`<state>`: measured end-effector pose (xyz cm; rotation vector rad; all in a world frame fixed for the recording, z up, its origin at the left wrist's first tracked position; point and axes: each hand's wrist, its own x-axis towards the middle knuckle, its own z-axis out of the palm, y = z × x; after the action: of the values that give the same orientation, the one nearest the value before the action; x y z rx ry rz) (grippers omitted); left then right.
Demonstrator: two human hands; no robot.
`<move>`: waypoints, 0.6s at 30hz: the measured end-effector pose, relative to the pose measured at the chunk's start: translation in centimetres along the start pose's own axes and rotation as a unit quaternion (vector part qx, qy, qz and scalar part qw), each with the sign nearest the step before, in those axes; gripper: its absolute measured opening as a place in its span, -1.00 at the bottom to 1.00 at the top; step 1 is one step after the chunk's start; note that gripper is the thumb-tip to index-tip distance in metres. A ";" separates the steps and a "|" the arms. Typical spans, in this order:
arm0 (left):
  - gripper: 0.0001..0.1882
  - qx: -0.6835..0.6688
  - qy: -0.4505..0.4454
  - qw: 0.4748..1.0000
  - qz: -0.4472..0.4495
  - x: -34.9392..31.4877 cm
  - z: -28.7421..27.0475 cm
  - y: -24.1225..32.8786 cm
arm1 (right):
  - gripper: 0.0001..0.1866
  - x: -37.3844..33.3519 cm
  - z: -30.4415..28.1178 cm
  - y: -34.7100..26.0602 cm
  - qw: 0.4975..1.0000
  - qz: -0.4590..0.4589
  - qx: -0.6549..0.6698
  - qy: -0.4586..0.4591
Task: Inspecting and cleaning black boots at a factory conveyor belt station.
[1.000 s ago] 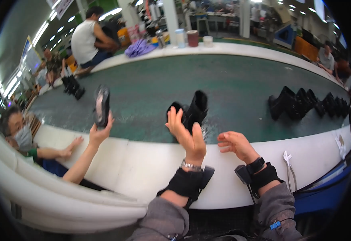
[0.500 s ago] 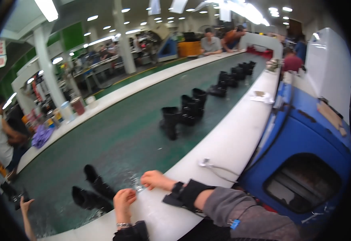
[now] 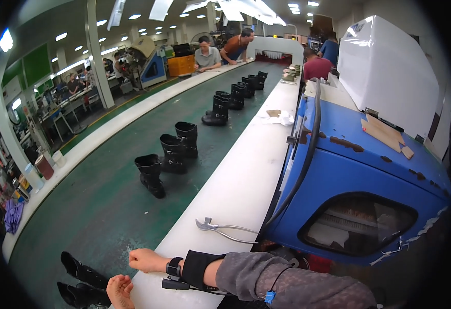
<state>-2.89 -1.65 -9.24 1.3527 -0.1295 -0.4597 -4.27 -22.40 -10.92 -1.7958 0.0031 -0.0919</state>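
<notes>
My right hand (image 3: 148, 260), its fingers folded in and nothing visible in them, rests at the inner edge of the white ledge (image 3: 220, 198). Just nearer to me, my left hand (image 3: 120, 292) has curled fingers and also shows nothing held. Left of both hands, a black boot (image 3: 84, 270) lies on its side on the green conveyor belt (image 3: 107, 213), with a second black boot (image 3: 76, 295) lying beside it. Metal lasting pliers (image 3: 225, 229) lie on the ledge beyond my right forearm, untouched.
Several black buckled boots (image 3: 173, 154) stand in a row up the belt. A blue machine (image 3: 359, 175) with a dark window borders the ledge on the right. White cloth or paper (image 3: 279, 119) lies farther along it. Two people lean at the far side; cups (image 3: 44, 167) stand on the left ledge.
The view has swung right, so boots and ledge sit farther left. A co-worker's hand with a dark boot at the lower left is out of view. My hands remain by the ledge edge.
</notes>
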 end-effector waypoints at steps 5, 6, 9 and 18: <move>-0.68 0.026 0.022 0.999 0.008 0.0 0.5 0.2 | -0.80 0.2 -0.3 0.3 1.000 0.016 0.011 -0.002; -0.67 0.024 0.025 0.999 0.007 0.1 0.2 0.0 | -0.81 0.2 -0.2 0.0 1.000 0.020 0.021 -0.011; -0.65 0.019 0.012 1.000 0.015 0.1 -0.3 -0.2 | -0.84 0.1 -0.2 -0.3 0.998 0.023 0.050 -0.018; -0.68 0.003 -0.002 1.000 -0.002 0.1 -0.5 -0.5 | -0.84 1.1 1.1 1.3 0.998 -0.029 -0.059 0.017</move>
<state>-2.69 -1.31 -9.85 1.3579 -0.1300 -0.4659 -3.01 -21.74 -12.39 -1.9128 -0.0200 -0.1659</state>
